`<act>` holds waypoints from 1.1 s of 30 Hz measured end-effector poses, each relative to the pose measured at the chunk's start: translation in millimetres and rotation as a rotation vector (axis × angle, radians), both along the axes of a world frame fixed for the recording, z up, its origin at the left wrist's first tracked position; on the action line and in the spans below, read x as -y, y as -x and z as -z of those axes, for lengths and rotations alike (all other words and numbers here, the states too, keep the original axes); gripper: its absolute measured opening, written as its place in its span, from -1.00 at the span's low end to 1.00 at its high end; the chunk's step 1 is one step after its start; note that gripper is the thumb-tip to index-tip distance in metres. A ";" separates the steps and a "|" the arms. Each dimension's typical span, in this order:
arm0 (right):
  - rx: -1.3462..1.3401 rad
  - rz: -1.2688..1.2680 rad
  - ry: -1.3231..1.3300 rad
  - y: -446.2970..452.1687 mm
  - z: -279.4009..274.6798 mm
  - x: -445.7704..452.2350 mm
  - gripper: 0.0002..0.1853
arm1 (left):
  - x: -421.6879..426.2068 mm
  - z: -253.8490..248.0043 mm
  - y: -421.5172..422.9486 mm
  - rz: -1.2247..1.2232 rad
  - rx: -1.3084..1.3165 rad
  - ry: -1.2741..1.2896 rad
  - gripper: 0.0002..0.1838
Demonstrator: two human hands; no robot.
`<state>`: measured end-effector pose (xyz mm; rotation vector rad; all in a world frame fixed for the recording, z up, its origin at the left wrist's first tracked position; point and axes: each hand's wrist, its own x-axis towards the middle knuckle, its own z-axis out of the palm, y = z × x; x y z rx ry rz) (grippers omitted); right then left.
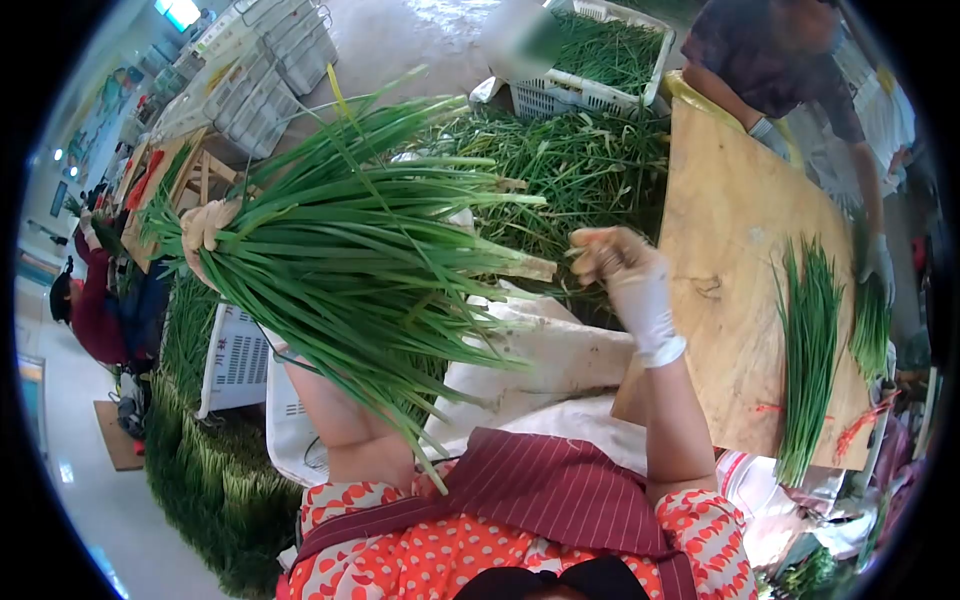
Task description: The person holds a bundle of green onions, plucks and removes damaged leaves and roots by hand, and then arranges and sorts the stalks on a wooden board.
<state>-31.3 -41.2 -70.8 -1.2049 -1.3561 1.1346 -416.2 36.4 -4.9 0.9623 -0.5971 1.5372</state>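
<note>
A large bunch of long green leafy stalks (340, 225) fans out to the right from my left hand (208, 238), whose gloved fingers are wrapped round its gathered end. My right hand (622, 272), in a thin white glove, is raised just beyond the bunch's pale cut ends. Its fingers are curled together, and what they hold, if anything, is too small to name. Below the hands, a whitish sheet (550, 350) covers my lap area. Loose green stalks (580, 165) lie heaped behind the bunch.
At right, a wooden board (730, 250) bears a neat green bundle (808, 350); a co-worker (770, 60) with gloved hands leans over beside it. A filled crate (590, 95) stands behind, stacked crates (270, 80) back left. Another person (95, 300) is far left, near piled greens (225, 490).
</note>
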 end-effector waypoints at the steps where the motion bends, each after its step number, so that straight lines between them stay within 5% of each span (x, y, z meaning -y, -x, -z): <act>1: -0.015 0.134 0.015 -5.5 1.0 -1.6 -0.81 | 1.5 -2.6 -5.1 0.002 -0.012 -0.006 -0.86; 2: -0.029 0.266 0.027 -7.6 1.5 -1.8 -0.81 | -9.1 -2.3 -8.8 0.069 -0.007 -0.170 -0.83; 4: -0.111 0.123 -0.007 -0.7 -16.3 15.4 -0.81 | -20.2 -3.6 -12.3 0.139 0.008 -0.239 -0.81; 5: -0.198 -0.006 -0.044 4.9 -29.2 25.7 -0.81 | -15.8 -3.5 -12.5 0.136 0.022 -0.202 -0.80; 7: 0.035 -0.116 -0.052 28.6 -43.1 30.5 -0.83 | -6.2 -2.2 -12.2 0.135 0.033 -0.164 -0.78; 9: 0.105 -0.139 -0.096 53.1 -41.1 26.6 -0.82 | -2.5 1.3 -9.8 -0.093 0.010 0.031 -0.81; 12: -0.135 -0.237 -0.097 65.0 -39.8 18.9 -0.77 | -10.9 5.4 -9.4 -0.105 -0.024 -0.039 -0.83; 14: -0.453 -0.323 0.182 52.9 -52.8 17.9 -0.68 | -14.8 4.9 -10.2 -0.094 -0.021 -0.122 -0.83; 17: -0.779 -0.245 0.090 21.9 -28.9 14.0 -0.72 | -12.8 3.1 -8.3 0.156 0.116 -0.166 -0.83; 19: -0.664 0.009 0.071 6.6 -22.8 7.2 -0.58 | -0.8 2.8 0.2 0.023 -0.003 -0.012 -0.84; 22: -0.751 0.055 0.051 -41.8 16.0 -9.0 -0.59 | -11.2 2.7 -21.8 0.089 0.057 -0.228 -0.82; 24: 0.660 0.360 -0.155 -56.4 32.6 -15.8 -0.78 | -15.4 5.0 -6.9 0.107 -0.045 -0.345 -0.83; 27: 0.485 0.299 -0.330 -19.5 -29.0 -4.7 -0.80 | -13.1 8.1 0.2 -0.012 -0.038 -0.199 -0.88; 28: 0.427 0.212 -0.574 -4.1 -36.3 -5.8 -0.79 | -14.5 8.5 -1.3 -0.026 -0.037 -0.183 -0.89; 30: 0.825 0.014 -0.907 25.4 -61.8 -2.9 -0.74 | -11.9 8.4 -5.3 -0.091 -0.020 -0.036 -0.90; 33: 1.134 -0.093 -1.066 66.4 -67.1 -2.2 -0.63 | -6.2 2.4 -19.0 -0.155 -0.029 0.136 -0.88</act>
